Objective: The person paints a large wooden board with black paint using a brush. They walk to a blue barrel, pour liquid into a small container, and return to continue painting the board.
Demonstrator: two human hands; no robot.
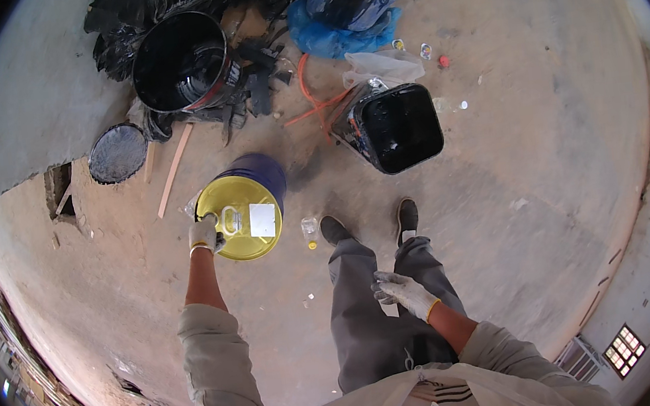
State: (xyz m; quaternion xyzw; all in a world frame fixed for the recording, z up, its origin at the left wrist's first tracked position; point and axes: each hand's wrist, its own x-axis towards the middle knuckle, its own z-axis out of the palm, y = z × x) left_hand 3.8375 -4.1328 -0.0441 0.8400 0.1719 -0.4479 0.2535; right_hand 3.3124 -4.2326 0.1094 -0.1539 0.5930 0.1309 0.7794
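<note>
A blue metal drum (pixel 261 170) with a yellow lid (pixel 247 240) stands on the floor, left of my feet. The lid carries a metal handle and a white label. My left hand (pixel 204 234), in a pale work glove with dark stains, is closed over the lid's left rim; its fingertips are partly hidden. In front of my thighs hovers my right hand (pixel 407 291), gloved the same way. Its fingers are loosely bent and apart, with nothing visible in them. A clear plastic bottle (pixel 310 229) with a yellow cap lies between the drum and my left shoe.
Beyond my feet stands a square tin (pixel 401 128) with a black glossy top, beside an orange hose (pixel 305 85). Farther left are a large black-coated drum (pixel 181 63), a round black lid (pixel 117 154) and a wooden strip (pixel 175 170). A blue plastic bag (pixel 346 32) sits at the back.
</note>
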